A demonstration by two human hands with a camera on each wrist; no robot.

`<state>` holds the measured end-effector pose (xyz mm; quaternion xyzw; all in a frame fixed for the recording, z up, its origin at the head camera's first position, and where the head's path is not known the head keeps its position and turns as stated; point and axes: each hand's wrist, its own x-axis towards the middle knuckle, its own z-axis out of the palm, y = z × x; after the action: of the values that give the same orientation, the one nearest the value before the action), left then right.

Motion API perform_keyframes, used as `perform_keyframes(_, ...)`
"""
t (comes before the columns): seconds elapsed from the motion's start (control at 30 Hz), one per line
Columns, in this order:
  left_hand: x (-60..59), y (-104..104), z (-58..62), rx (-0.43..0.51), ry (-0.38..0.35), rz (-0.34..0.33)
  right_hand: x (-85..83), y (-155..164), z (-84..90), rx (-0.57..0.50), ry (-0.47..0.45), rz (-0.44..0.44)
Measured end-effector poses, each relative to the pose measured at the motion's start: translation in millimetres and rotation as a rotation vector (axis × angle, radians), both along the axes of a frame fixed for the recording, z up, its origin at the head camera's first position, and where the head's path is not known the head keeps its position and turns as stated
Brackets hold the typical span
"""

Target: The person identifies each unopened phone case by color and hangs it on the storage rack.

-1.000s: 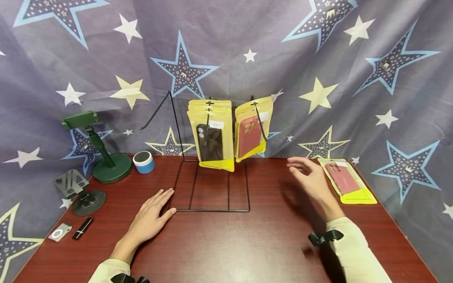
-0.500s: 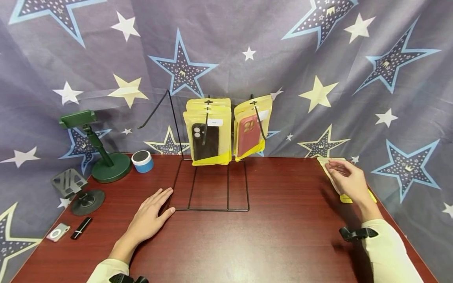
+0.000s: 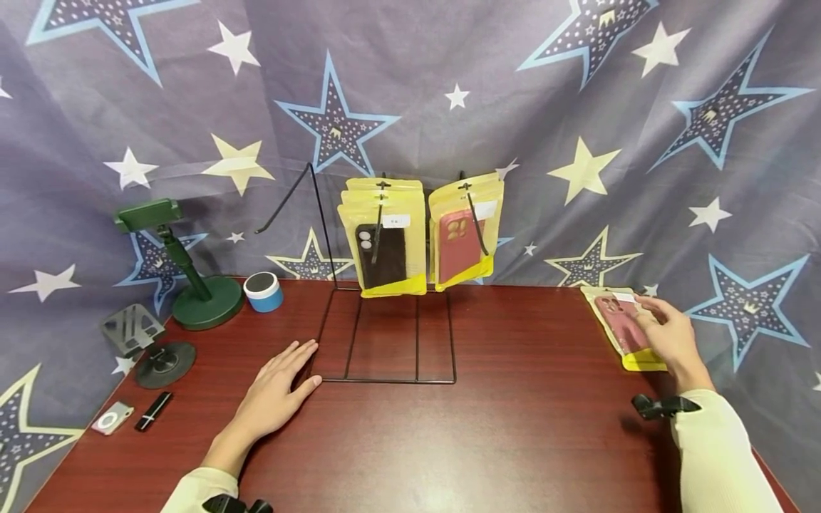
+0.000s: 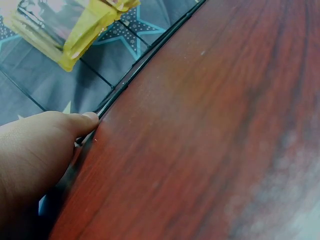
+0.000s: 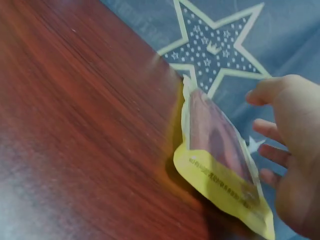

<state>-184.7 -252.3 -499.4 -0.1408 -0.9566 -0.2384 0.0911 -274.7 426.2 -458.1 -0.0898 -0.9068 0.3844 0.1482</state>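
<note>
My left hand (image 3: 276, 392) lies flat on the dark red table (image 3: 513, 434), its thumb (image 4: 82, 120) against the front corner of a black wire rack (image 3: 385, 381) (image 4: 150, 59). On the rack hang yellow packets, the front ones showing a black phone case (image 3: 383, 249) and a red phone case (image 3: 460, 242). At the table's right edge lies another yellow packet with a red case (image 3: 618, 329) (image 5: 220, 155). My right hand (image 3: 670, 338) (image 5: 295, 150) is at its far edge, fingers loosely spread and touching it; its thumb is held clear above.
At the left stand a green phone holder (image 3: 192, 285), a blue and white round speaker (image 3: 261, 292) and a grey folding stand (image 3: 137, 342). A small silver player (image 3: 110, 419) and a black stick (image 3: 151, 412) lie near the left edge. Star-patterned cloth hangs behind.
My right hand has moved from the table's middle out to the right, onto the lying packet. The hanging packets have swung back and settled. The left hand has stayed put.
</note>
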Motion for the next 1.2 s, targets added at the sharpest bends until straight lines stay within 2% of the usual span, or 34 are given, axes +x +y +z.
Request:
perform_keyframes(0.17, 0.5, 1.2, 1.6, 0.004, 0.001, 0.003, -4.6, 5.5, -3.6, 0.078, -0.090, -0.032)
perform_keyframes(0.47, 0.5, 1.2, 0.6, -0.001, 0.002, -0.001, -6.6, 11.7, -14.8, 0.190, -0.193, -0.015)
perform_keyframes(0.97, 1.3, 0.6, 3.4, 0.003, -0.001, -0.003, -9.0, 10.1, -6.4, 0.105, -0.261, -0.009)
perform_keyframes(1.2, 0.7, 1.3, 1.0, 0.000, 0.009, -0.003, -6.8, 8.1, 1.0, 0.113, -0.323, -0.009)
